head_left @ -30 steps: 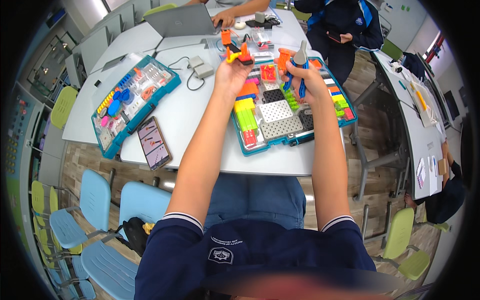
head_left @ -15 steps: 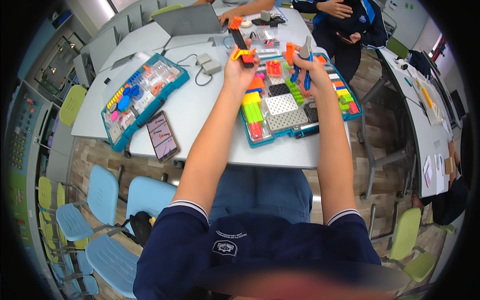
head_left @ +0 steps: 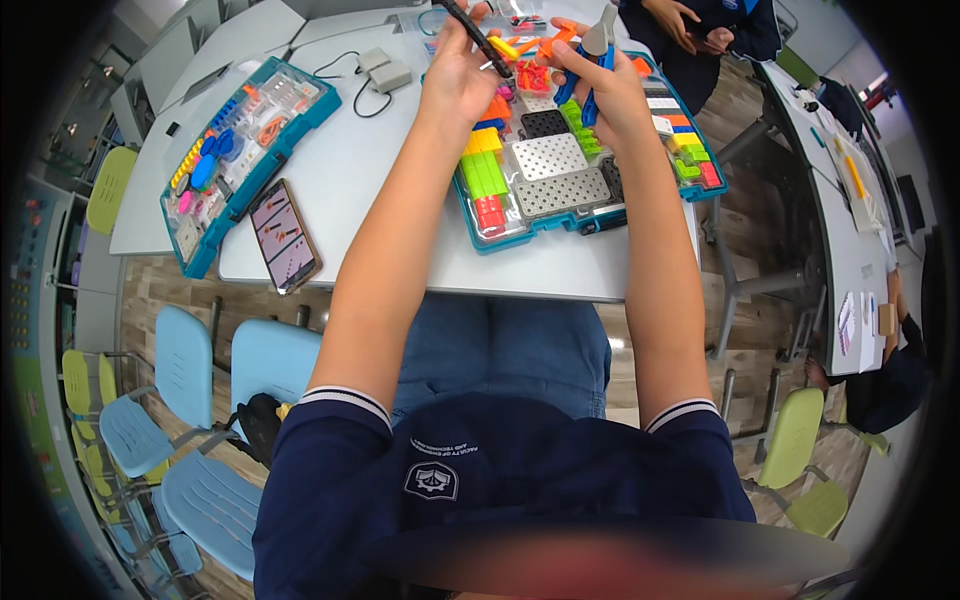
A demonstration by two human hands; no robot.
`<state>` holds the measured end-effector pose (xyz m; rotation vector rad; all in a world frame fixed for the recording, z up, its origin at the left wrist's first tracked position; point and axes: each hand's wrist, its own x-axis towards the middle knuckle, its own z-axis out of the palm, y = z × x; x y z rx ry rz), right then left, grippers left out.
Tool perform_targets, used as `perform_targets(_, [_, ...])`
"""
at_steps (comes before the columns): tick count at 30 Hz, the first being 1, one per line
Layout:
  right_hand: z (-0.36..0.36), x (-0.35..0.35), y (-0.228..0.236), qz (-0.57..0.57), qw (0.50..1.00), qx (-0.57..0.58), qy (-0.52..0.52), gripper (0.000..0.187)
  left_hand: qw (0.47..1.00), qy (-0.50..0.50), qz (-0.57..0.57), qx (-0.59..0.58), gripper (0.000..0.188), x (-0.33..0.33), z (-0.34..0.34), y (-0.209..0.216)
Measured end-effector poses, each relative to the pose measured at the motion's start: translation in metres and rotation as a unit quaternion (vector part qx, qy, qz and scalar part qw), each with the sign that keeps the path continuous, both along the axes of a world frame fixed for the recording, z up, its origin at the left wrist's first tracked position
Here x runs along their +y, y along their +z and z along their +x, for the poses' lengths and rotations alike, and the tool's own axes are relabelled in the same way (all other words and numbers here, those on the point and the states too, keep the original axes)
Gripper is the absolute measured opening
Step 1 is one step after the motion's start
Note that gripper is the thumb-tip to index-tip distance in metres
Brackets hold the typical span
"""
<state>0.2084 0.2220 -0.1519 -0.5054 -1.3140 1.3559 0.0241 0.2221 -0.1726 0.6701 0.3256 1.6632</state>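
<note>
Black bar (head_left: 480,40): head view, top ctr; tilted, upper end cut by frame edge, lower end over open teal case (head_left: 540,230).
L hand (head_left: 455,88): grasping bar, fingers curled round it, palm partly up.
R hand (head_left: 622,105): closed on pliers-like tool (head_left: 598,40), grey head up, blue handles down thru fingers.
Orange piece (head_left: 562,32): btwn hands, by R fingertips; can't tell if R pinches it.
Yellow piece (head_left: 503,47): beside bar, L of orange one; how it's attached, can't tell.
Teal case: on white table (head_left: 350,180), below both hands; L side w/ lime blocks (head_left: 485,176) & red blocks (head_left: 489,214), ctr w/ white perf. plate (head_left: 549,157), grey perf. plate (head_left: 565,190) nearer wearer.
Red bits (head_left: 533,78): in case's upper part, btwn hands.
2nd teal tray (head_left: 205,258): table's L side, angled, full of small mixed parts.
Phone (head_left: 285,238): just R of tray, face up, screen lit w/ pics of parts.
Pale grey modules (head_left: 385,70): farther back, w/ dark cable, L of L hand.
Co-worker's hands (head_left: 690,30): upper R, past case; dark sleeves.
Blue chairs (head_left: 185,350): lower L, nr black bag (head_left: 262,425).
</note>
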Motion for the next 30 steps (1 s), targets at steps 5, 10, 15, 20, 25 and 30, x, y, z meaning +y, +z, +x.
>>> perform_targets(5, [-0.003, -0.003, 0.000, 0.003, 0.999, -0.041, -0.022, 0.049, 1.000, -0.016, -0.012, -0.001, 0.017, 0.009, -0.010, -0.006])
perform_targets(10, [-0.005, -0.004, 0.001, -0.040, 0.996, -0.061, -0.051, 0.044, 0.996, -0.018, -0.020, -0.084, 0.018, 0.021, -0.009, -0.017])
perform_targets(15, [-0.002, -0.004, 0.001, -0.050, 0.996, -0.067, -0.038, 0.035, 0.996, -0.024, 0.004, -0.084, 0.016, 0.020, -0.010, -0.014])
perform_targets(20, [-0.005, -0.006, 0.002, -0.048, 0.997, -0.058, -0.016, 0.031, 0.996, -0.064, 0.027, -0.049, 0.015, 0.003, -0.001, -0.003])
perform_targets(25, [-0.007, -0.013, 0.005, -0.012, 0.997, -0.076, -0.017, 0.029, 0.998, -0.047, 0.015, -0.036, 0.009, 0.004, 0.002, -0.003])
perform_targets(30, [-0.017, -0.020, 0.005, 0.027, 0.993, -0.083, -0.076, 0.034, 0.989, -0.077, 0.105, -0.064, 0.011, 0.017, -0.003, -0.012])
